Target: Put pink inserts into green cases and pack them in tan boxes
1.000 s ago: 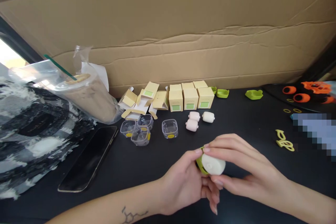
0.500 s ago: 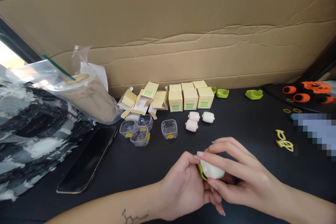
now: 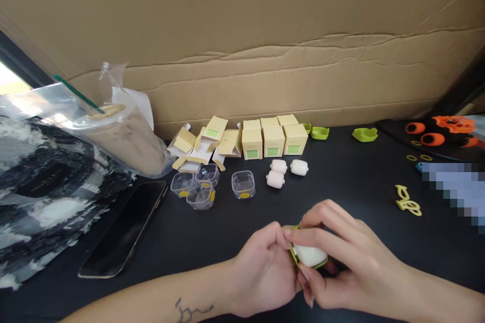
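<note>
Between my two hands is a green plastic shell (image 3: 294, 258) with a white barrel-shaped piece (image 3: 310, 256) seated in it. My left hand (image 3: 265, 272) grips the shell's left edge, its thumb at the top corner and its other fingers underneath. My right hand (image 3: 348, 257) is closed around the right side, with fingertips on the shell's upper rim and on the white piece, and the thumb at the lower edge. Beyond them lie two pale pink barrel-shaped pieces (image 3: 275, 179) and another white barrel piece (image 3: 299, 167). The shell's underside is hidden.
Clear plastic cups (image 3: 243, 184) stand at centre-left, before opened cartons (image 3: 204, 144) and closed yellow boxes (image 3: 273, 141). A phone (image 3: 125, 229) and bagged drink (image 3: 125, 136) lie left. Green shells (image 3: 365, 135), yellow rings (image 3: 409, 206) and orange-black parts (image 3: 432, 139) lie right. Cardboard (image 3: 242, 35) walls the back.
My right fingers have shifted over the white piece, and more of the green shell's rim now shows around it. The shell has turned slightly; the table items have not been moved.
</note>
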The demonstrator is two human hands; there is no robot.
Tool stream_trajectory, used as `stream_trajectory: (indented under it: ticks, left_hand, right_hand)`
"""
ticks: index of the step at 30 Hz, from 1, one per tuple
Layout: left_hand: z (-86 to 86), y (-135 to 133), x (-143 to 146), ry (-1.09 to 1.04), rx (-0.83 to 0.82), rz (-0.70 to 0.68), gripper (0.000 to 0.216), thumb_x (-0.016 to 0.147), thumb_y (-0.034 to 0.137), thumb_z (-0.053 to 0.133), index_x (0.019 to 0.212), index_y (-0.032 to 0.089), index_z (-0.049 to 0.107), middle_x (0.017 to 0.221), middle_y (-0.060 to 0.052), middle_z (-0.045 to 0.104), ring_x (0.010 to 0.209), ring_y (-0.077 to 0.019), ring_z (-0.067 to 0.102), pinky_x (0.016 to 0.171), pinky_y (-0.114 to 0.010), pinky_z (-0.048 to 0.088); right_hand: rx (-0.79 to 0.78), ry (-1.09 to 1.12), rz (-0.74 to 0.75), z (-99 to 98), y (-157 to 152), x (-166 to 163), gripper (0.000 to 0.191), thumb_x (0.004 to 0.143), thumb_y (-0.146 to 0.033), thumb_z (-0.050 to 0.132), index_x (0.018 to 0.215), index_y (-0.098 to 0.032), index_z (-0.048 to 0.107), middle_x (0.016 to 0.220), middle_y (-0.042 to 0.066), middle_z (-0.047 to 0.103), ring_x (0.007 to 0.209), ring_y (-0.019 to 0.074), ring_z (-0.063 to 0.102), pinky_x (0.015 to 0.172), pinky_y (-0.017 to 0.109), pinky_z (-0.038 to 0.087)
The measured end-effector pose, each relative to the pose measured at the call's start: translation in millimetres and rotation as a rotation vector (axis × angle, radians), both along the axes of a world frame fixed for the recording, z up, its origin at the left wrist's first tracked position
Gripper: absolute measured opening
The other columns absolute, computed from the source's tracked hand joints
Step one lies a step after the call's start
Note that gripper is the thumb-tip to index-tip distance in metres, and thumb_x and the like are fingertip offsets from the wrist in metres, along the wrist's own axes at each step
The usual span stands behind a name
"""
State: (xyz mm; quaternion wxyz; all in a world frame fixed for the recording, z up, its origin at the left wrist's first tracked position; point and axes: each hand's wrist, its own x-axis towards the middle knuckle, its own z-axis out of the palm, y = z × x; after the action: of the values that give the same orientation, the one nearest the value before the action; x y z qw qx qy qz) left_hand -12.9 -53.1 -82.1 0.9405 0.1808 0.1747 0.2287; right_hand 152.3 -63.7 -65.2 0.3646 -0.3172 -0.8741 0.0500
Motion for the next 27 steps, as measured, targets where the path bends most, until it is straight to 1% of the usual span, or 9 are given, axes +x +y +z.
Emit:
stream_trajectory:
  ticks: [3,6,10,16,19,21,23,25,27]
  left_hand:
    - [0.7,-1,0,0.023,-0.003,0.018,0.018,0.069,0.027,0.046,0.076,0.015,0.058,0.067,-0.001,0.053,0.058,-0.014,0.049,0.056,-0.029,0.032]
    - [2.9,-1,0,0.04,-0.036,0.015,0.015,0.066,0.026,0.046,0.071,0.016,0.056,0.068,0.0,0.053,0.058,-0.0132,0.049,0.057,-0.029,0.032]
    - [5.3,-1,0,0.015,-0.061,0.008,0.011,0.065,0.023,0.045,0.067,0.017,0.054,0.066,0.0,0.053,0.06,-0.0137,0.051,0.057,-0.028,0.033]
    - [-0.3,-1,0,0.03,0.027,-0.023,0.022,0.067,0.026,0.043,0.076,0.013,0.059,0.07,-0.003,0.054,0.06,-0.0136,0.049,0.054,-0.027,0.037]
    - [-1.9,0,-3,0.043,0.071,-0.034,0.029,0.068,0.031,0.044,0.079,0.01,0.06,0.07,-0.004,0.055,0.057,-0.0123,0.046,0.055,-0.026,0.041]
    - [0.5,3,-7,0.051,0.133,-0.008,0.034,0.071,0.037,0.046,0.085,0.009,0.06,0.071,-0.005,0.057,0.054,-0.0111,0.044,0.054,-0.026,0.042]
    - [5.2,5,-12,0.08,0.231,0.062,0.035,0.074,0.039,0.051,0.096,0.011,0.056,0.077,-0.006,0.061,0.053,-0.0101,0.044,0.053,-0.025,0.042]
    - [10.1,8,-17,0.135,0.336,0.137,0.037,0.076,0.036,0.059,0.104,0.014,0.05,0.084,-0.008,0.064,0.055,-0.0094,0.044,0.053,-0.024,0.043]
    - [13.1,10,-20,0.188,0.4,0.179,0.038,0.076,0.031,0.064,0.106,0.016,0.046,0.086,-0.007,0.064,0.056,-0.0088,0.046,0.053,-0.024,0.044]
  right_hand:
    - [0.022,-0.011,-0.025,-0.1,-2,-3,0.035,0.062,-0.007,0.055,0.094,-0.02,0.062,0.076,0.004,0.057,0.067,0.0186,0.05,0.044,0.023,0.04]
    - [0.031,-0.033,-0.046,0.2,-4,-4,0.034,0.061,-0.009,0.054,0.093,-0.021,0.061,0.077,0.005,0.057,0.067,0.0189,0.049,0.041,0.022,0.035]
    - [-0.012,-0.035,-0.072,2.3,-5,-5,0.032,0.066,-0.009,0.054,0.094,-0.022,0.061,0.077,0.004,0.056,0.066,0.0176,0.051,0.042,0.022,0.035]
    - [-0.082,-0.02,-0.018,0.6,-3,-1,0.029,0.071,-0.009,0.056,0.096,-0.022,0.062,0.079,0.002,0.056,0.063,0.0145,0.053,0.044,0.021,0.04]
    - [-0.143,-0.011,0.036,-0.7,1,5,0.036,0.076,-0.011,0.058,0.109,-0.025,0.06,0.087,0.002,0.057,0.061,0.0117,0.055,0.045,0.02,0.043]
    - [-0.265,0.013,0.126,-0.1,4,11,0.05,0.079,-0.012,0.06,0.126,-0.027,0.05,0.102,0.004,0.055,0.057,0.0074,0.055,0.05,0.02,0.048]
    - [-0.379,0.08,0.197,1.1,7,16,0.062,0.081,-0.012,0.06,0.137,-0.029,0.039,0.116,0.006,0.051,0.063,0.0068,0.059,0.063,0.022,0.054]
    - [-0.43,0.156,0.201,1.7,10,21,0.065,0.082,-0.012,0.06,0.139,-0.031,0.035,0.119,0.006,0.05,0.078,0.0106,0.062,0.075,0.024,0.054]
    - [-0.465,0.186,0.194,0.3,12,23,0.06,0.084,-0.012,0.059,0.136,-0.034,0.038,0.113,0.003,0.053,0.088,0.013,0.06,0.08,0.024,0.053]
